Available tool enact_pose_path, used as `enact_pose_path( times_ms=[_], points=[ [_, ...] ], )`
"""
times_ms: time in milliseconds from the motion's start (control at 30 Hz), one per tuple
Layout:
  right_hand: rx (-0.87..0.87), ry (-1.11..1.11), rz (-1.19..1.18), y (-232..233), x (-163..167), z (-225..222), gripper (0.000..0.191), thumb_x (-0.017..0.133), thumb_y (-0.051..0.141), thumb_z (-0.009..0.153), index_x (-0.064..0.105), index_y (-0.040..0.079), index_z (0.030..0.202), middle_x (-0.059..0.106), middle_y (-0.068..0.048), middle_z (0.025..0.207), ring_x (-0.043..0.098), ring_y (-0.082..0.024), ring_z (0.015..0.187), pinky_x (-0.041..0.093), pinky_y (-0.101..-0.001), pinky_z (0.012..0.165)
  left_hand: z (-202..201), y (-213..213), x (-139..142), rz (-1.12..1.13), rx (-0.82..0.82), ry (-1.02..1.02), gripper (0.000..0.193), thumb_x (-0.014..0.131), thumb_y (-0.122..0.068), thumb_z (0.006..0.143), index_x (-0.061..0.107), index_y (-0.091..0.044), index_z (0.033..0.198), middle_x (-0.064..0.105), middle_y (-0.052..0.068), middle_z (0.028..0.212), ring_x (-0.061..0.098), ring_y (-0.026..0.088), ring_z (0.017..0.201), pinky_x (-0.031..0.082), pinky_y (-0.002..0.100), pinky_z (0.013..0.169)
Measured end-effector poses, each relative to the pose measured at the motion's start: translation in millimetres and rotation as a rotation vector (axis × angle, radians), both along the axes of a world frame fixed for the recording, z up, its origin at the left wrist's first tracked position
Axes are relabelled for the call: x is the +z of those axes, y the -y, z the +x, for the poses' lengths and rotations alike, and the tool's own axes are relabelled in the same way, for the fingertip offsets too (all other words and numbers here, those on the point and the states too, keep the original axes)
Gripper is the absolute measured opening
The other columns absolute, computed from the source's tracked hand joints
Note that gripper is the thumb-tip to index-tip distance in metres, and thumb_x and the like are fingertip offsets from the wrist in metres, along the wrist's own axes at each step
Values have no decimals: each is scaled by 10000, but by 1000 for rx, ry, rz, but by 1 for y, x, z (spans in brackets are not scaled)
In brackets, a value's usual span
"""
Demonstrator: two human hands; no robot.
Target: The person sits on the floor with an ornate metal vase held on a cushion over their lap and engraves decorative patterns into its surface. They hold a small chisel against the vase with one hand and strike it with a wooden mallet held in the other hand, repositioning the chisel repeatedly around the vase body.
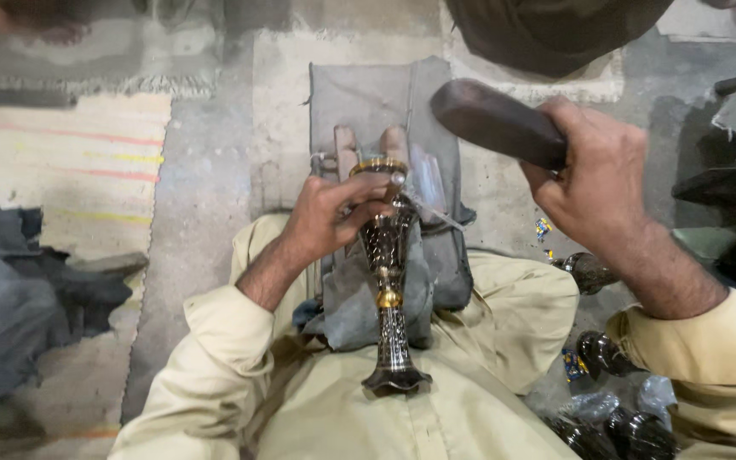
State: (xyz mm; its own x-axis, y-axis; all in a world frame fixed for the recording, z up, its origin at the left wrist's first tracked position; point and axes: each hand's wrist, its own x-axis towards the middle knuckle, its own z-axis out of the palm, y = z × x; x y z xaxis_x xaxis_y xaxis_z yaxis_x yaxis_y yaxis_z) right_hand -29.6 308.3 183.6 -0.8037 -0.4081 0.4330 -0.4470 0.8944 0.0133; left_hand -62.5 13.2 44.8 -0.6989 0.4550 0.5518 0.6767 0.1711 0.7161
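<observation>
Goblet: tall metal vessel, dark engraved body with a fine chased pattern, brass-coloured rim and a brass knob midway down the slender stem, flared dark foot; it lies along the person's lap on a grey cloth pad, rim away from the body and foot toward it. Left hand: fingers closed around the cup just below the rim, grasping the goblet and a thin metal tool whose point rests at the rim; the tool is too small to make out further. Right hand: raised to the right of the goblet and well apart from it, clenched on a dark, smooth, rounded wooden mallet whose head points back toward the goblet's rim. Open air lies between mallet and rim. Further dark metal pieces sit on the concrete floor right of the goblet's foot; a pale striped mat lies far left.
</observation>
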Motion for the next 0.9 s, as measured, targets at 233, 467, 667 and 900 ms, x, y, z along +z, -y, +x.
enact_pose_path(
  times_ms=[233, 467, 667, 900],
  points=[
    [-131, 141, -204, 6, -1, -1, 335, 755, 64, 808, 663, 19, 1127, 680, -156, 929, 678, -342, 852, 520, -462, 776, -1, 4, 2, 15, -33, -24, 364, 812, -69, 908, 677, -45, 1245, 782, 97, 1142, 796, 217, 984, 667, 317, 835],
    [-126, 180, -185, 8, 1, 2, 254, 774, 116, 844, 656, 62, 1063, 689, -108, 883, 704, -309, 821, 520, -438, 726, -4, 6, -1, -20, -27, -21, 344, 809, -56, 896, 678, -42, 1213, 794, 80, 1100, 801, 202, 950, 664, 307, 790],
    [-48, 72, -71, 4, -1, 5, 284, 774, 73, 828, 669, 72, 1093, 668, -112, 941, 667, -326, 903, 499, -446, 779, -5, 7, -2, -29, -26, -49, 364, 820, -34, 878, 680, -47, 1214, 791, 84, 1054, 801, 207, 930, 657, 303, 770],
    [-9, -14, 138, 4, 0, 6, 314, 760, 53, 764, 689, 92, 1067, 668, -82, 927, 667, -303, 923, 492, -427, 796, -5, 9, -2, -8, -48, -27, 357, 782, -4, 885, 680, -35, 1226, 796, 88, 1022, 806, 202, 906, 656, 304, 749]
  ],
)
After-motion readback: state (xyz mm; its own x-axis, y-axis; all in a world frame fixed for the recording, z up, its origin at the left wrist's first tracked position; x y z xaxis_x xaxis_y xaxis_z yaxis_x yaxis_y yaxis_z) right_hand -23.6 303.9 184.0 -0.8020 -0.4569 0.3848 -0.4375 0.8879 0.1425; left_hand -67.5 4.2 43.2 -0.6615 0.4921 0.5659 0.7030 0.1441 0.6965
